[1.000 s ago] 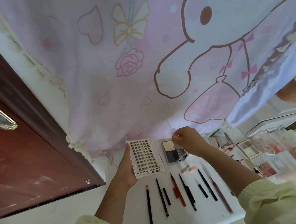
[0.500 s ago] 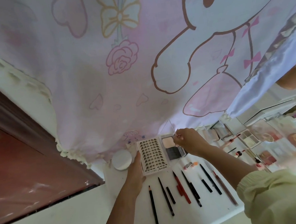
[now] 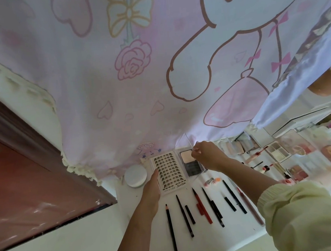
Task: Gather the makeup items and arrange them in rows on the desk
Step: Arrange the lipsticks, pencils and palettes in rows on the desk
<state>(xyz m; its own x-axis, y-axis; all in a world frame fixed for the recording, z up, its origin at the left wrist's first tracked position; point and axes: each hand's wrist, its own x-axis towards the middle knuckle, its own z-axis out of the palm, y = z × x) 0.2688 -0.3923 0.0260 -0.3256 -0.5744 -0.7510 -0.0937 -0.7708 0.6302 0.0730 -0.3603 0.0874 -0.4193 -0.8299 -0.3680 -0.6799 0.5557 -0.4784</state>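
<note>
On the white desk (image 3: 210, 237) a row of dark and red makeup pencils (image 3: 199, 204) lies side by side. Behind them sits a white lash card (image 3: 170, 170) with rows of black lash clusters; my left hand (image 3: 151, 190) holds its left edge with the thumb on top. To its right lies a compact palette (image 3: 190, 162) with a pale powder pan and a dark half. My right hand (image 3: 205, 156) pinches the compact's clear lid (image 3: 184, 143), which stands raised. A round white jar (image 3: 135, 175) stands left of the card.
A pink cartoon-print cloth (image 3: 157, 67) hangs over the desk's back. A dark red door (image 3: 28, 182) is at the left. More palettes (image 3: 278, 150), lip tubes (image 3: 255, 155) and clear cases crowd the right side. A small orange item (image 3: 212, 180) lies behind the pencils.
The view has tilted so the white jar shows beside the card. My right hand has lifted the compact's clear lid higher. The left hand stays on the lash card.
</note>
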